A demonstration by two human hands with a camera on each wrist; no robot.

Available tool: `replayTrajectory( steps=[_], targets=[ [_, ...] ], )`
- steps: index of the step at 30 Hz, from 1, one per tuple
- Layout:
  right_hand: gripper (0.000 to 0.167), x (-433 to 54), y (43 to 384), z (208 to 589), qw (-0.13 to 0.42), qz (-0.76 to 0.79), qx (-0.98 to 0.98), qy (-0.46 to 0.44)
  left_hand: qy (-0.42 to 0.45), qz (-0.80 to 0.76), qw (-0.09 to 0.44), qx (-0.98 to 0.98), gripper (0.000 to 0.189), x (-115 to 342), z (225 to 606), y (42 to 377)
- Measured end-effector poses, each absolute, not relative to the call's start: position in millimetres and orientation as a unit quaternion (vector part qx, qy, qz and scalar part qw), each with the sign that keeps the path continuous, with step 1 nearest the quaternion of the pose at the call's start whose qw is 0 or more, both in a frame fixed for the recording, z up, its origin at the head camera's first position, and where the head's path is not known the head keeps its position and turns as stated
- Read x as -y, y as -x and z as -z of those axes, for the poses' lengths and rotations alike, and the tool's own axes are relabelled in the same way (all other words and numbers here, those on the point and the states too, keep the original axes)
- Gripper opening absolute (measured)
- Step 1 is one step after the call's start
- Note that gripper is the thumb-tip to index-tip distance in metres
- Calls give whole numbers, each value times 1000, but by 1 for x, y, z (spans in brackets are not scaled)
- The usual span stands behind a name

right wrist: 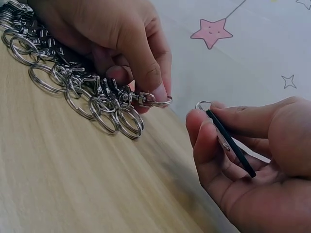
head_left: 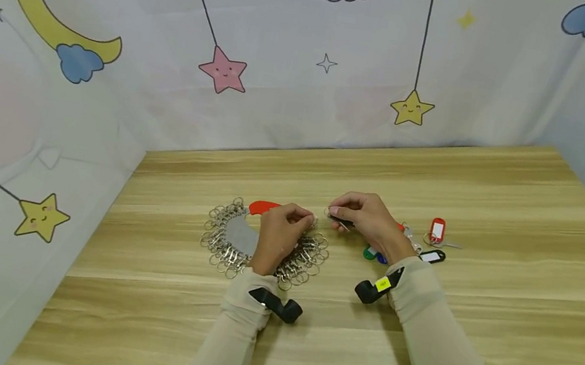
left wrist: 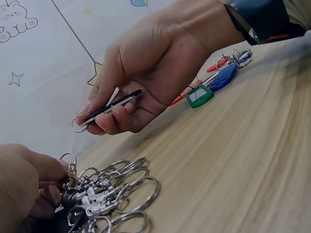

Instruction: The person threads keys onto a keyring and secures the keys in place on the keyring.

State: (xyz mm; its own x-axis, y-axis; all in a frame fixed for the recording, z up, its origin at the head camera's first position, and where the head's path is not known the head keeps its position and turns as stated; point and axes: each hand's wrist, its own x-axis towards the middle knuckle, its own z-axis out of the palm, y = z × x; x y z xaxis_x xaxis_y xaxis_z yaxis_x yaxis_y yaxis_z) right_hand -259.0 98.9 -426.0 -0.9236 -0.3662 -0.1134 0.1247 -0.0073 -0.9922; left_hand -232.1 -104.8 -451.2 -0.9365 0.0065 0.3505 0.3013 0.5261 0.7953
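My left hand (head_left: 280,235) pinches a metal swivel clasp (right wrist: 146,98) between thumb and fingers, by the split ring at its end. That clasp belongs to a fan of clasps with split rings (head_left: 228,252) set around a grey rounded board (head_left: 240,235), partly hidden under the hand. A little to the right, my right hand (head_left: 370,217) grips a slim black key tag (right wrist: 231,143) with a key beside it. A thin wire ring (left wrist: 77,125) sticks out past its fingertips toward the left hand. The two hands are close but apart.
Right of the hands lie several key tags with keys: a red one (head_left: 437,229), a black one (head_left: 433,256), a green one (left wrist: 199,96) and a blue one (left wrist: 224,77). A red curved piece (head_left: 262,207) shows behind the board. A patterned curtain (head_left: 279,123) borders the wooden table (head_left: 177,330).
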Motion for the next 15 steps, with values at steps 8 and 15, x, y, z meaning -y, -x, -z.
replayTrajectory(
  steps=[8, 15],
  targets=[
    [27, -96, 260, 428, 189, 714, -670, 73, 77, 496, 158, 851, 4, 106, 450, 232],
    [27, -97, 264, 431, 207, 718, -661, 72, 76, 498, 158, 849, 7, 106, 449, 230]
  ],
)
